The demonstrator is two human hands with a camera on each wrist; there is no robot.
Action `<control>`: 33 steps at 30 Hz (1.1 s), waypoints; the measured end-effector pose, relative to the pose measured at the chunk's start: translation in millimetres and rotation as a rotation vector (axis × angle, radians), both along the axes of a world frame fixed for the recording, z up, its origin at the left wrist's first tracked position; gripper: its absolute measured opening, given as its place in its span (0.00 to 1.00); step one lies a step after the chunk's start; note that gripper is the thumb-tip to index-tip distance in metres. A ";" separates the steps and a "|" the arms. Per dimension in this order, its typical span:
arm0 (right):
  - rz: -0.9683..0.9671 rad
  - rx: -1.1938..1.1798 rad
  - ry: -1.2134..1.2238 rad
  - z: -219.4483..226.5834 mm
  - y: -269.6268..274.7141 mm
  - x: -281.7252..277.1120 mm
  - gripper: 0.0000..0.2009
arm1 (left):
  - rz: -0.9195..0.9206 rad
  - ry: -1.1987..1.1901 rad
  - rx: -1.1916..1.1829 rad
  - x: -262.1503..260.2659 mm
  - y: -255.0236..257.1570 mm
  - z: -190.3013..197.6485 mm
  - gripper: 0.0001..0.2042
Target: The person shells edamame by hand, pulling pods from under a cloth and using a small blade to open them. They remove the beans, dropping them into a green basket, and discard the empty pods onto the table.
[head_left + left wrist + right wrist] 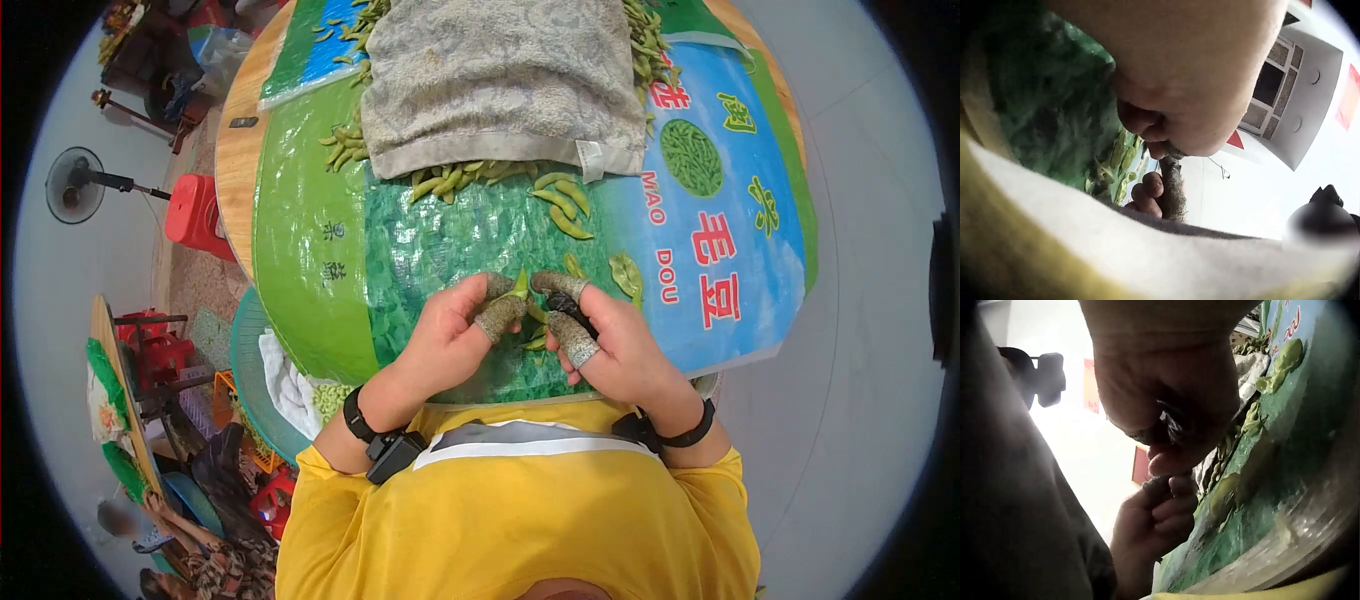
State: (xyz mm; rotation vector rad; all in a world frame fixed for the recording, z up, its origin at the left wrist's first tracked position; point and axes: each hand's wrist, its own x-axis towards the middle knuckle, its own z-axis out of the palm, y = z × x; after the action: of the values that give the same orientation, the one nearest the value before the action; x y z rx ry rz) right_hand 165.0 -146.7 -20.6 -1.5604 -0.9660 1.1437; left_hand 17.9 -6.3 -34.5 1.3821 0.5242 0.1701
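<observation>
In the head view my left hand (pixel 447 340) pinches a green soybean pod (pixel 521 284) between thumb and forefinger, both wrapped in rough grey finger covers. Right beside it is my right hand (pixel 622 345), its thumb and forefinger wrapped the same way and bent toward the pod. A black piece of material shows between those two fingers; whether they grip anything I cannot tell. Under the hands, more green pods (pixel 535 343) lie on the printed plastic sheet. The right wrist view has both hands close together, with my left hand (pixel 1155 519) lower down.
A grey patterned towel (pixel 505 80) covers a heap of soybean pods (pixel 460 180) at the far side. Loose pods (pixel 565 205) lie before it, and a flattened pod (pixel 626 275) is right of my hands. A teal basket (pixel 245 345) stands left below the table, near a red stool (pixel 196 215).
</observation>
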 end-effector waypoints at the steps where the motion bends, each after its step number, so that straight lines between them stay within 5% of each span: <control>1: 0.002 -0.017 0.013 1.1 0.6 -1.2 0.21 | -0.011 -0.025 0.123 0.1 -0.2 -3.3 0.05; 12: -0.025 -0.044 0.106 -5.7 1.2 -4.9 0.20 | -0.093 -0.051 0.721 3.3 1.8 -1.0 0.08; 16: -0.085 -0.015 0.432 -4.3 5.6 -6.3 0.20 | -0.068 -0.105 0.932 3.3 1.3 -7.8 0.06; 20: -0.124 -0.094 0.719 -6.5 11.1 -3.3 0.18 | -0.070 -0.146 0.899 6.7 0.4 -7.0 0.04; 22: -0.098 -0.063 0.704 -6.3 9.7 -1.9 0.20 | 0.027 0.036 -0.084 4.0 -2.2 -9.2 0.02; 23: -0.067 -0.036 0.685 -6.2 9.5 -1.5 0.21 | 0.026 0.038 -0.084 4.8 -1.8 -7.7 0.02; 24: -0.068 -0.036 0.686 -11.1 10.3 -3.7 0.21 | 0.051 -0.007 -0.396 5.9 -1.4 -4.9 0.04; 25: -0.070 0.200 0.213 -20.0 11.4 -7.6 0.22 | 0.078 -0.054 -0.708 6.5 -1.4 -3.5 0.05; 26: -0.067 0.425 -0.265 -24.6 12.2 -9.9 0.23 | 0.080 -0.054 -0.709 6.9 -1.9 -4.1 0.05; 27: -0.065 0.424 -0.266 -23.0 10.4 -7.7 0.23 | 0.081 -0.087 -0.870 7.6 -2.6 -5.3 0.06; 29: 0.089 0.341 -0.682 -18.3 4.2 -1.0 0.23 | 0.082 -0.123 -1.034 7.6 -3.3 -9.2 0.07; 32: -0.101 0.284 -0.583 -15.9 7.4 -8.5 0.16 | 0.079 -0.142 -1.069 6.8 -3.7 -13.5 0.06; 33: -0.097 0.282 -0.584 -15.8 7.2 -8.8 0.16 | 0.102 -0.114 -0.890 6.5 -4.0 -12.4 0.06</control>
State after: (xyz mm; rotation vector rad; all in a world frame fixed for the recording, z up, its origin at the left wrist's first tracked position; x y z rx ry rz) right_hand 156.2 -139.4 -36.3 -1.7126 -1.3455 0.4516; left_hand 24.4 -10.3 -47.0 0.4767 0.4865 0.0772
